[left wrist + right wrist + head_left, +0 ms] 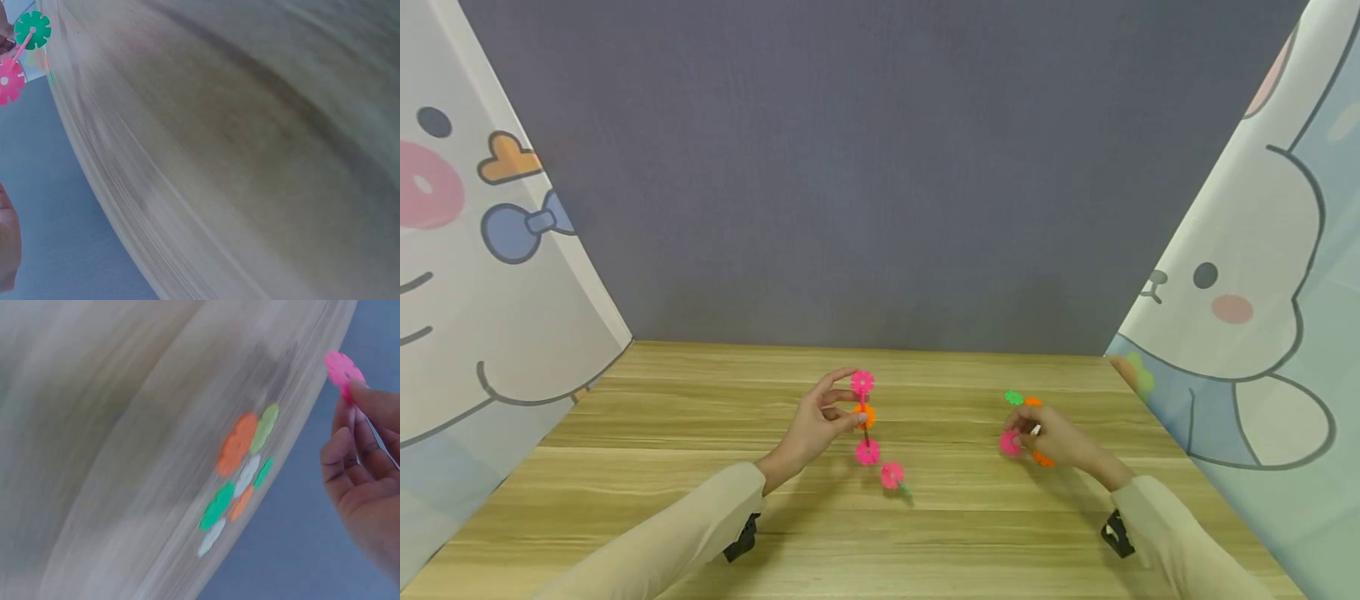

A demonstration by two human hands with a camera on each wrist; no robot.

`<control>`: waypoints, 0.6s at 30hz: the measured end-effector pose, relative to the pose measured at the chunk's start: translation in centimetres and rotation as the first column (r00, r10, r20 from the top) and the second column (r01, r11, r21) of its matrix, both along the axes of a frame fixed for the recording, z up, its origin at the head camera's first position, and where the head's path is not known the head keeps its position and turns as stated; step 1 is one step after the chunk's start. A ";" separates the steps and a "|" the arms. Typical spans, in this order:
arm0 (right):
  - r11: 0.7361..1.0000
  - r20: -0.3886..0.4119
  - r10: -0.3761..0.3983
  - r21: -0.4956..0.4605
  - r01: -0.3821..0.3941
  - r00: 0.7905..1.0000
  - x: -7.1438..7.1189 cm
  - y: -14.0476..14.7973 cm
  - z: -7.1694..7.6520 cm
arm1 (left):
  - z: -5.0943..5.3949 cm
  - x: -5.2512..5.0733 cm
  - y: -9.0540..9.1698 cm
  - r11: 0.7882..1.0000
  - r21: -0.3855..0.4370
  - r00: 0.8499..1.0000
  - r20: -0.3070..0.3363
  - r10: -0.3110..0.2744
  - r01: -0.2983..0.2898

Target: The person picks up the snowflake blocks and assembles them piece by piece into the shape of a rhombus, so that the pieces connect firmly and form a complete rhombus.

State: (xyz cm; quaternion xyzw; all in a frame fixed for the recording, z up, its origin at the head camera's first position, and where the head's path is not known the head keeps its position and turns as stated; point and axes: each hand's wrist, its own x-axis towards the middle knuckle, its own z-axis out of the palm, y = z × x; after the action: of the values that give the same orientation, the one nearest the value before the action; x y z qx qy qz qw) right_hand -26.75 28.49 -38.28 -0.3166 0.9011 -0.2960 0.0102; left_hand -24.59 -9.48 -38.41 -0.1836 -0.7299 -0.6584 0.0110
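Note:
In the head view my left hand (811, 427) holds a chain of joined snowflake discs, with the thumb on an orange disc (870, 410). A pink disc (862, 382) tops the chain by the fingertips. Below hang another pink disc (867, 452), a third pink one (892, 476) and a green piece seen edge-on (907, 491). At the left edge of the left wrist view, a green disc (39, 25) and a pink disc (7, 87) show. My right hand (1054, 435) pinches a single pink disc (1010, 442) between thumb and finger, raised above the table in the right wrist view.
Loose discs lie on the wooden table (700, 433) around my right hand: green (1013, 397), orange (1033, 402) and another orange (1043, 459). White discs (211, 537) lie among them in the right wrist view. A grey panel (872, 183) stands behind, with cartoon-printed sheets (1262, 250) on both sides.

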 end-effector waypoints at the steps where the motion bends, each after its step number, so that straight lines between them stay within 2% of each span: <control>1: 1.000 -0.002 -0.013 -0.013 0.013 1.000 -0.1 -0.2 -0.1 | 0.1 0.1 0.0 1.000 0.001 1.000 0.001 -0.003 0.003; 9: 0.982 -0.032 -0.098 -0.167 0.091 0.995 -0.1 -2.7 -0.5 | 1.5 1.0 0.2 0.999 -0.009 0.999 -0.012 -0.044 0.044; 15: 0.958 0.026 -0.118 -0.261 0.121 0.993 -0.1 -5.4 -0.2 | 0.5 0.3 0.1 0.999 -0.009 0.999 -0.012 -0.040 0.040; 18: 0.949 0.018 -0.125 -0.290 0.125 0.992 -0.1 -6.7 -0.1 | 0.0 0.0 0.2 0.999 -0.014 0.999 -0.023 -0.038 0.038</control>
State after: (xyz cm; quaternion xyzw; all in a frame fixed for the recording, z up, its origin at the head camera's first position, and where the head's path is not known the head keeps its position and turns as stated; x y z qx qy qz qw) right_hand -26.83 21.79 -38.40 -0.2572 0.8660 -0.4252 -0.0556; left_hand -24.63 -9.33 -38.43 -0.2053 -0.7306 -0.6512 0.0058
